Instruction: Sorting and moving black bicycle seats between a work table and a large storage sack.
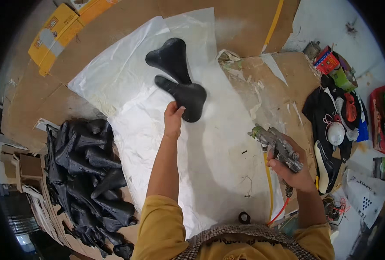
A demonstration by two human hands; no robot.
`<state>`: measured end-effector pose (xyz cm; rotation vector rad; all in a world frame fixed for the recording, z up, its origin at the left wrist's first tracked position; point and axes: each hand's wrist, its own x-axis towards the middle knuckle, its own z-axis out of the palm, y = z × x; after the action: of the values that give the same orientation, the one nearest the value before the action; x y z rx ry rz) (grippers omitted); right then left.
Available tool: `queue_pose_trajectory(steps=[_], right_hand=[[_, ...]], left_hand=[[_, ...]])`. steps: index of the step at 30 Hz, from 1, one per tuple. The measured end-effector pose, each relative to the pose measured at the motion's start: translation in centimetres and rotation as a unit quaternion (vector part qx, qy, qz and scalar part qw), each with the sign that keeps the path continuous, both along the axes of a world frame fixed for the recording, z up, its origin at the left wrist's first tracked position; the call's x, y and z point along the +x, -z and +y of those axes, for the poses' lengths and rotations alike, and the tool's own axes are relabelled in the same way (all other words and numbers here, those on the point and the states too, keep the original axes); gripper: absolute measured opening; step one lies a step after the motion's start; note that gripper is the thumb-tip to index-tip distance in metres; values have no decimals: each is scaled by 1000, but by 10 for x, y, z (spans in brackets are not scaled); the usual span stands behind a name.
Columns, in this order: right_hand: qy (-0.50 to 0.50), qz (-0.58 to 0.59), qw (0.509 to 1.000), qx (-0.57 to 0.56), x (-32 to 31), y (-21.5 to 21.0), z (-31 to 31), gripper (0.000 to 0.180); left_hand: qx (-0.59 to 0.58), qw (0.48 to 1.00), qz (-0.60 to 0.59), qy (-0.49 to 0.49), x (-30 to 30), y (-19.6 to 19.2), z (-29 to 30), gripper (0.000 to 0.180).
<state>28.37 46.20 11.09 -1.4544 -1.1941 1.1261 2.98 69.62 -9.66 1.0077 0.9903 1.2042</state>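
Observation:
Two black bicycle saddle covers lie at the far middle of a white sheet (220, 147). My left hand (173, 119) is closed on the edge of the nearer saddle cover (191, 99), thumb on top. The farther saddle cover (170, 56) touches it, its narrow end pointing toward me. In my right hand (294, 167) is a metal spray gun (275, 145), held over the right part of the sheet with its nozzle toward the far left. A red hose (280, 211) and a yellow hose (269, 186) run down from the gun toward my body.
A heap of black saddle covers (86, 169) sits at my left. Cardboard (262, 82) borders the sheet. At the right edge are a black cloth (327, 104), a white round item (335, 133), tape rolls (344, 78) and a white plastic bag (363, 195).

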Motion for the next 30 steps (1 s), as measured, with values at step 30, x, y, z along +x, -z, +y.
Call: queue_pose_trajectory(steps=[30], right_hand=[[3, 39, 998, -54, 2, 58, -39, 52]], left_hand=[[2, 985, -108, -135, -41, -51, 18, 18]])
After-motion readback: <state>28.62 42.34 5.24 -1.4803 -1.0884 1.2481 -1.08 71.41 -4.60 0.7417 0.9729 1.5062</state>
